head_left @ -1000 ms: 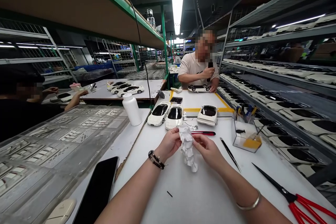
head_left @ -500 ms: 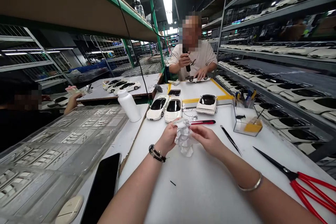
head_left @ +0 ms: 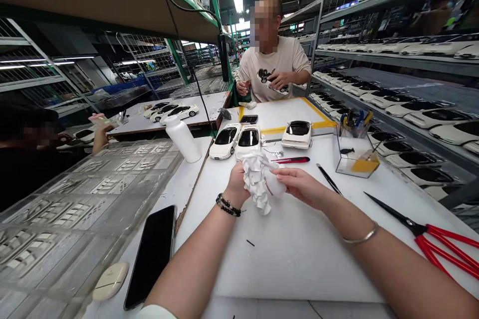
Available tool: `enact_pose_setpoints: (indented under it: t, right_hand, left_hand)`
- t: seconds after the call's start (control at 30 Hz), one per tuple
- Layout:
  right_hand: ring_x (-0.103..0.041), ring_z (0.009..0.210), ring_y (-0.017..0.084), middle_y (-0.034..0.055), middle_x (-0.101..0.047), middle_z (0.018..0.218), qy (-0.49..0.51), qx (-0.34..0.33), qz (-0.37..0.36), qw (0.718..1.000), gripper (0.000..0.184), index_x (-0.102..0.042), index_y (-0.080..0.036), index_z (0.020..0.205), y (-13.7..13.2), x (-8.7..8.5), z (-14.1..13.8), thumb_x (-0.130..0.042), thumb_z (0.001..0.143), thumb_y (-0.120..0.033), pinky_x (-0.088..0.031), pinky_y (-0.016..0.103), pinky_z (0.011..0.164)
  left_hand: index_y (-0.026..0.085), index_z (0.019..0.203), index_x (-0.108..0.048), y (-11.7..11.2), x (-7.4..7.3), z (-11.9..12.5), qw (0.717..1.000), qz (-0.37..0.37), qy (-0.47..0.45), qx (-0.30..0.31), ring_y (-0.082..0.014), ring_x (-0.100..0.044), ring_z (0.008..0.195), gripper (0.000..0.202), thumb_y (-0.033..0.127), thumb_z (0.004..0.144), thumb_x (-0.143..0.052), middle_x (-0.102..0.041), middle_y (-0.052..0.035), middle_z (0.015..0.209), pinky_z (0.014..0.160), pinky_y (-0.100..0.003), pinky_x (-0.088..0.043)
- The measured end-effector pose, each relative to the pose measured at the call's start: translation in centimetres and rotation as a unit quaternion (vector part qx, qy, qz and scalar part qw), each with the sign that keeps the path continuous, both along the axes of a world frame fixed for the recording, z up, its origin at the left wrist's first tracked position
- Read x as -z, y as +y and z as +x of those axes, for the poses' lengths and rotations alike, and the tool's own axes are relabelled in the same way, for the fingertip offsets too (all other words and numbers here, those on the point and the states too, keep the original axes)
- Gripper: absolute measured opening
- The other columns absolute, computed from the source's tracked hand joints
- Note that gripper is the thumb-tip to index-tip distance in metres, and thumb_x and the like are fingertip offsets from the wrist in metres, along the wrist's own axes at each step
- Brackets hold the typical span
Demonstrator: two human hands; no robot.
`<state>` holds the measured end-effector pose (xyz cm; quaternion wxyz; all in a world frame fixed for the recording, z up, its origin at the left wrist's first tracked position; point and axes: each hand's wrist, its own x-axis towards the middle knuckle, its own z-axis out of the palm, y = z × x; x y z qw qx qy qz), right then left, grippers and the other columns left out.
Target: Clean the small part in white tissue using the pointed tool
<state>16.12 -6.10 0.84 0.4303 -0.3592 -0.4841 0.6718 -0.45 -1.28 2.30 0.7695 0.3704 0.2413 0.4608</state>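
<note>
Your left hand and right hand meet at mid-chest height, both forearms angled inward (beaded bracelet on the left wrist, bangle on the right), fingers curled and pinching

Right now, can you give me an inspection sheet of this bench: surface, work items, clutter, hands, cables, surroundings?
Surface: white bench top, one small dark speck.
Work items: crumpled white cloth held above the bench by both hands; three white model cars behind it.
Clutter: red-handled scissors, black phone, white plastic bottle, clear pen box, red pen.
Hands: left hand and right hand both grip the cloth.
Cables: black cable hanging from the green shelf.
Surroundings: seated person opposite; shelves of model cars to the right.
</note>
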Motion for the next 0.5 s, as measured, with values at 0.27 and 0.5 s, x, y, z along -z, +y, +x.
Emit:
enact_pose_setpoints:
  t: [0.27,0.5]
  right_hand:
    - [-0.055,0.087,0.018,0.0028,-0.062,0.089,-0.041,0.009,0.07,0.997,0.029,-0.063,-0.018,0.086,0.4,1.0,-1.0,-0.07,0.075,-0.044,-0.04,0.031,0.082]
    - [-0.055,0.084,0.02,0.0025,-0.061,0.087,-0.086,0.059,0.113,0.988,0.033,-0.06,-0.02,0.085,1.0,0.9,-1.0,-0.069,0.074,-0.049,-0.04,0.032,0.078]
  left_hand:
    - [0.014,0.058,-0.051,-0.4,-0.2,0.3,0.999,-0.001,-0.03,0.021,-0.0108,-0.048,0.04,0.008,0.009,0.063,-0.054,-0.048,0.0023,0.047,0.052,-0.024,-0.047]
    - [0.013,0.072,-0.058,-0.1,-0.1,0.7,0.997,-0.026,-0.058,0.049,-0.0185,-0.061,0.058,0.01,0.016,0.065,-0.053,-0.057,-0.0032,0.059,0.064,-0.03,-0.051]
